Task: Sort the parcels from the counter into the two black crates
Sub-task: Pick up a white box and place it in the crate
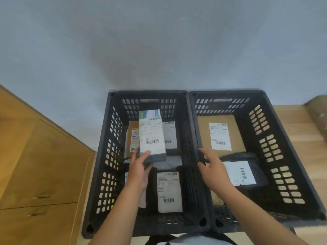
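Note:
Two black crates stand side by side: the left crate [103, 156] and the right crate [276, 149]. My left hand [138, 169] grips the near end of a white boxed parcel [152, 135] with a shipping label, held above the left crate. Under it lie a brown parcel [131, 138], a grey parcel [170, 137] and a dark parcel with a white label [169, 191]. My right hand [213, 168] hovers with fingers spread over the rim between the crates, holding nothing. The right crate holds a brown cardboard parcel [221, 135] and a dark bag parcel [247, 172].
A wooden cabinet with drawers [40, 165] stands to the left. The crates rest on a light wooden counter [300, 131] against a grey wall [159, 41]. A brownish object [318, 117] lies at the far right edge.

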